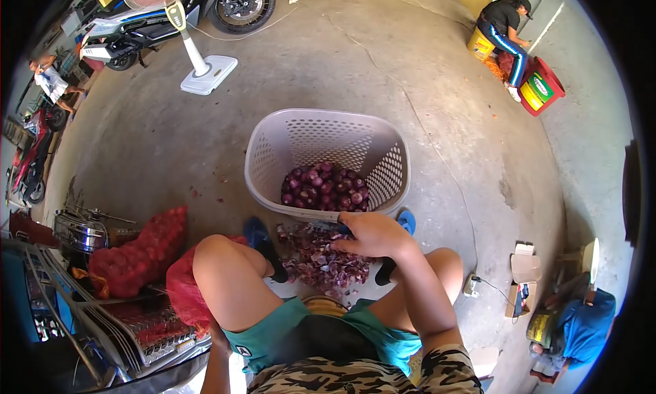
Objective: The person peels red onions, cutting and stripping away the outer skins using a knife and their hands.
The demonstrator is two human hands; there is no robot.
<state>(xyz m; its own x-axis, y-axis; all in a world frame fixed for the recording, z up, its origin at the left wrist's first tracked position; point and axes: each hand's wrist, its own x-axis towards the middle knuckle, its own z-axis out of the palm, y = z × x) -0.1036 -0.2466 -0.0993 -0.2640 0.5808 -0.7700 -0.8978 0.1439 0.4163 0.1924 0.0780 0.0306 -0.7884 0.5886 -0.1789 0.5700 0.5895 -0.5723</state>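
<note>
A grey perforated basket [326,115] stands on the floor in front of me, with many purple onions [326,186] in its bottom. My right hand [369,235] is just past the basket's near rim, above a heap of onion skins [326,264]. Its thumb and fingers are apart in part; a small dark thing shows by the fingertips, too small to name. My left arm hangs down beside my left knee, and the left hand is hidden behind the leg and a red mesh bag [188,291].
A full red mesh sack [140,254] lies at the left beside metal racks [130,319]. A fan [205,75] and motorcycles stand farther off. A person [502,35] sits at the upper right by a red bucket [541,86]; another person [53,83] is at the far left. A cable crosses the floor.
</note>
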